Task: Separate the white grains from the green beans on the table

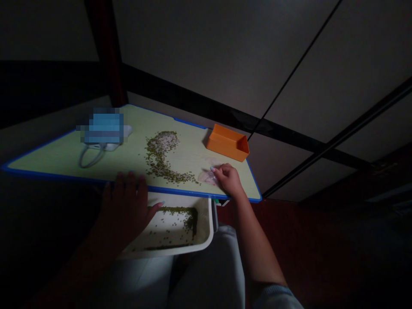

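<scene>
Across the middle of a pale yellow-green tabletop [135,154] lie many small green seeds [156,161], in a curved band that is thick at the far end, where whitish bits are mixed in, and thins toward the near edge on the right. Just beside the band's thin end is a pale pinkish patch [208,177], too blurred to name. The right hand [229,179] is at that patch, with its thumb and fingertips drawn together in a pinch; whether anything is caught between them cannot be told. The left hand [125,199] is open, palm down and fingers spread, with its fingertips over the near blue rim of the tabletop and its thumb stretched out above a white bin [206,244]; it grips nothing that can be seen.

The bin sits below the near rim, above the person's legs [212,270], with more green seeds scattered on its floor and heaped along its far side and right-hand corner. Beyond the right hand, near the far right corner of the tabletop, stands an open orange box [225,146]. Toward the left end is a blurred-out blue object [106,126] on a pale base, with a looped grey cable [84,159] beside it. Dark panelled surfaces rise behind, and reddish flooring [277,223] shows at the lower right.
</scene>
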`<control>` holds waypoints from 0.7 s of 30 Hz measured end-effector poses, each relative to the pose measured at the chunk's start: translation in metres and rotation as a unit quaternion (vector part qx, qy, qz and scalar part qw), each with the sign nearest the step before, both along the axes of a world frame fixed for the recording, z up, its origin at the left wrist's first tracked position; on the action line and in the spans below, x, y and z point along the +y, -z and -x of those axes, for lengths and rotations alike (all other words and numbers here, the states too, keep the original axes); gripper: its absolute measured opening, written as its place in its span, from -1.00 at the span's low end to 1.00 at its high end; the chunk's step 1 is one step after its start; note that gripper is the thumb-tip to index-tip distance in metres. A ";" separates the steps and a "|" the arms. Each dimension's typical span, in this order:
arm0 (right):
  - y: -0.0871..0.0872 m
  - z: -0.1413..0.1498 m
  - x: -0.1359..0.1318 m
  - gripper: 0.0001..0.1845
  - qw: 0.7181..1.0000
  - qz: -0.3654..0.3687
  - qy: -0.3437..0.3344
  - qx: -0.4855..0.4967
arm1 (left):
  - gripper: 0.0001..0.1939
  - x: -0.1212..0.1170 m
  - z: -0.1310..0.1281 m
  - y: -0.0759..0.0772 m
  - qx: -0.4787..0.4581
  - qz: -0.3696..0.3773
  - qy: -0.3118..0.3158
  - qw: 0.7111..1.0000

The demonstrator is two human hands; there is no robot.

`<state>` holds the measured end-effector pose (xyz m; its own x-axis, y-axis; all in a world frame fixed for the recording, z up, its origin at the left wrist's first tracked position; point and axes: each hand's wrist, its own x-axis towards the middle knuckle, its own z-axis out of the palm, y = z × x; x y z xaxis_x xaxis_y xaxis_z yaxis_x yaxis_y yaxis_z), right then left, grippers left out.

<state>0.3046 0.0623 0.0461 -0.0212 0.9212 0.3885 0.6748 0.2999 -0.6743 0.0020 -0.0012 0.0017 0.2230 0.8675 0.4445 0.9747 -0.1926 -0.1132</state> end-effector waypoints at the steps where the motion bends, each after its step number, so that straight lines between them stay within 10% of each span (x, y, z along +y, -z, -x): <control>1: 0.000 -0.003 -0.002 -0.52 1.000 0.003 -0.004 0.016 | -0.25 0.000 0.000 0.000 0.000 0.001 -0.001 1.000; 21: 0.005 -0.001 -0.003 -0.53 0.997 -0.005 0.033 -0.066 | -0.23 0.003 -0.001 0.002 0.018 -0.023 0.001 1.000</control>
